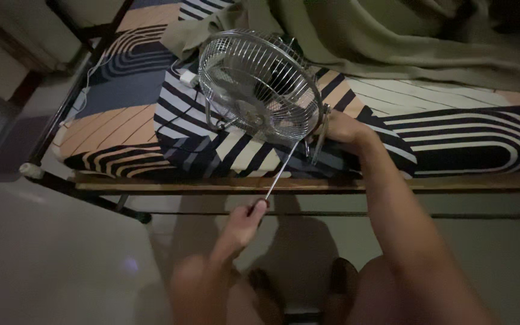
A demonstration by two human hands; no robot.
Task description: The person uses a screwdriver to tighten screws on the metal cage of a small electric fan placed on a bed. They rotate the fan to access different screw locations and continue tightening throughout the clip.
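Left hand (245, 224) fingers clamped on screwdriver (281, 171); right hand (339, 127) fingers clamped on metal fan (260, 87), on bed (121, 129). Risk: tip slipping off screw if fan rocks on soft mattress.

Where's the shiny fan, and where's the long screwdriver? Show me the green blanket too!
metal fan (260, 84), head view, on the wire front grille.
screwdriver (283, 169), head view, midway along its thin metal shaft.
green blanket (392, 42), head view, on its crumpled folds behind the fan.

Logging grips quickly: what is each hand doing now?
Left hand: closed on the screwdriver.
Right hand: gripping the metal fan at its side.
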